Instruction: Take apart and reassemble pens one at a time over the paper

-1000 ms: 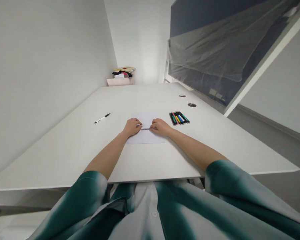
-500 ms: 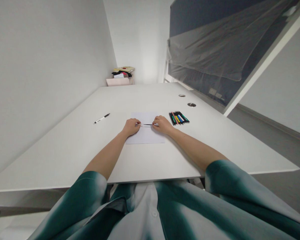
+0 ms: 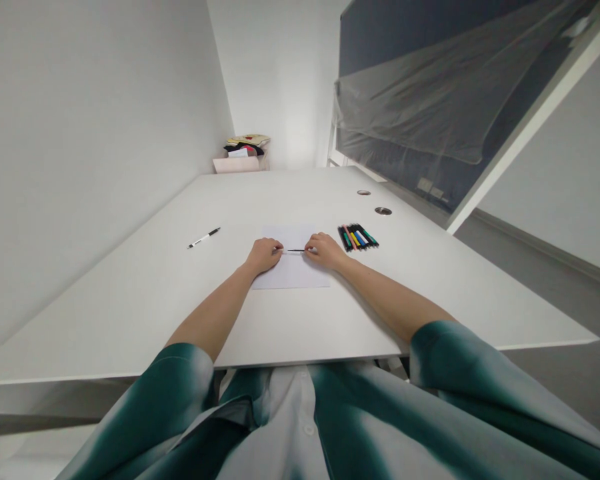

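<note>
Over white paper [image 3: 291, 272], the left hand [image 3: 264, 256] and right hand [image 3: 325, 251] hold opposite ends of a slim black pen [image 3: 296, 250], fingers [image 3: 310, 249] clamped on it.

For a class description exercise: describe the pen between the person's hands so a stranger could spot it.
On the long white table, find the sheet of paper. Over it, a slim pen is held level between the left hand and right hand, unlike the loose pen and the coloured pens nearby.

White desk [image 3: 145, 313] w/ colour pens [image 3: 357, 237], lone pen [image 3: 203, 237], pink box [image 3: 237, 165] far end.
</note>
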Demonstrator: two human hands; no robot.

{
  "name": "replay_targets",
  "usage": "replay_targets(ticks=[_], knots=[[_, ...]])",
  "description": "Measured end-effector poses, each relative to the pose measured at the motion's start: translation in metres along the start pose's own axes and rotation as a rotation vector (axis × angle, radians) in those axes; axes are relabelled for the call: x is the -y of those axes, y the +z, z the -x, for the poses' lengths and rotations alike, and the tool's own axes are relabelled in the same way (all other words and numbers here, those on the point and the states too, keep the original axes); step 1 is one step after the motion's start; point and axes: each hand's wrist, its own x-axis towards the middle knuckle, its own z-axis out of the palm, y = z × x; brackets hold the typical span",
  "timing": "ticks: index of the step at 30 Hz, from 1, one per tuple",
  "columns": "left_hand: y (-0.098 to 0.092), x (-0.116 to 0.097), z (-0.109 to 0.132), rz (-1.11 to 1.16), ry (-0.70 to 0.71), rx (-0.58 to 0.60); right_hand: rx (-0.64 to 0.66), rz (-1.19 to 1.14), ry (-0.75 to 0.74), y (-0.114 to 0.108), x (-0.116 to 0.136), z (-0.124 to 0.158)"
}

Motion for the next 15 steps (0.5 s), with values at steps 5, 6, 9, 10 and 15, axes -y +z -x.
replay_targets(ticks=[5, 6, 9, 10, 15], knots=[[-0.003, -0.008, 0.000, -0.021, 0.039, -0.010, -0.006, -0.004, 0.006, 0.000, 0.001, 0.000], [-0.004, -0.010, 0.000, -0.025, 0.046, -0.009, -0.007, -0.005, 0.003, 0.000, 0.001, 0.000], [-0.007, -0.017, 0.001, -0.029, 0.070, -0.005, -0.008, -0.010, -0.006, 0.001, 0.002, -0.001], [-0.008, -0.019, 0.001, -0.028, 0.078, -0.005, -0.007, -0.009, -0.009, 0.000, 0.003, -0.001], [-0.010, -0.027, 0.002, -0.045, 0.117, 0.002, 0.001, -0.008, -0.027, 0.000, 0.006, -0.002]])
